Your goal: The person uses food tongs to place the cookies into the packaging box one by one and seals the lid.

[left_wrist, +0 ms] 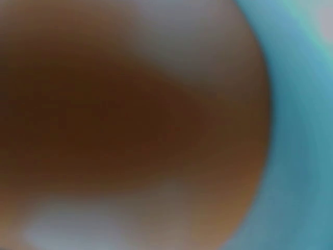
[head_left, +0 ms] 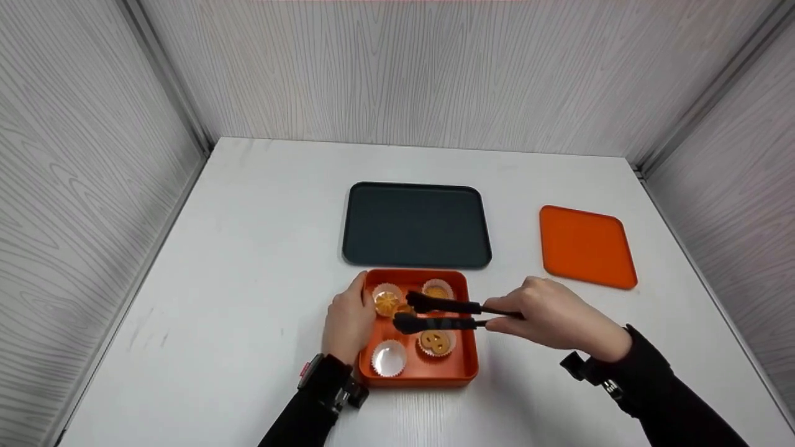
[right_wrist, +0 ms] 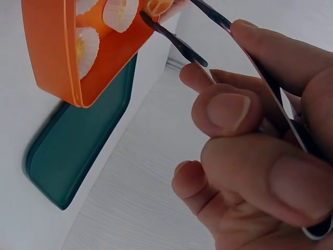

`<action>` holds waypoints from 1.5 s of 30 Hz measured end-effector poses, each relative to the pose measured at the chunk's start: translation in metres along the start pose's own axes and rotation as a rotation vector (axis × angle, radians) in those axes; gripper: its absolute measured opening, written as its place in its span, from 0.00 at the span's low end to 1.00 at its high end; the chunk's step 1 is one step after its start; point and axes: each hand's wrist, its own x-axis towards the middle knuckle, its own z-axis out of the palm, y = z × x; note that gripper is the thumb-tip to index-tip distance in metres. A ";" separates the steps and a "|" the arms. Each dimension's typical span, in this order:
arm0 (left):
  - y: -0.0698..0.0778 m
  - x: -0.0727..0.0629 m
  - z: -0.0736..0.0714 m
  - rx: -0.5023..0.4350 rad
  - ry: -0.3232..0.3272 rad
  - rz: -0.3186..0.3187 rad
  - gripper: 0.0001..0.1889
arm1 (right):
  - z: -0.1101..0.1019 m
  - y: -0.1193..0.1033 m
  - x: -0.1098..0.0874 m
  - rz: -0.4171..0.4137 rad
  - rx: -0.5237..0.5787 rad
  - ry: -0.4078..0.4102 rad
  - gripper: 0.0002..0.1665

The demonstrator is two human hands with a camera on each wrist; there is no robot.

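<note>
My right hand [head_left: 553, 313] grips a pair of tongs [head_left: 444, 324] with black tips over the orange box [head_left: 413, 377]. A small yellow-orange piece [head_left: 404, 308] shows between the tips; the right wrist view has it as a translucent ring-like piece [right_wrist: 157, 6]. My left hand [head_left: 349, 323] holds the box by its left wall. White paper cups stand inside: the upper left cup bears an orange-slice-like piece [head_left: 386, 302], the upper right a yellow-orange piece [head_left: 438, 290], the lower right a brown biscuit [head_left: 435, 342] with holes. Only bare paper shows in the lower left cup [head_left: 389, 359].
Behind the box lies a dark green tray [head_left: 416, 225], close to its far wall. An orange flat tray [head_left: 587, 247] is off to the right on the white table [head_left: 248, 261]. Pale wood-grain panels [head_left: 397, 74] enclose the back and sides. The left wrist view is only blur.
</note>
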 end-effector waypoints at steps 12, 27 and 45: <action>-0.002 0.000 -0.001 -0.010 -0.006 0.001 0.24 | 0.016 -0.015 0.002 -0.093 0.007 -0.041 0.05; 0.001 0.002 0.001 -0.009 -0.027 -0.037 0.25 | 0.025 -0.024 0.009 -0.098 -0.105 -0.079 0.10; 0.004 0.000 0.003 -0.012 -0.020 -0.004 0.24 | 0.027 -0.019 0.008 -0.092 -0.092 -0.069 0.09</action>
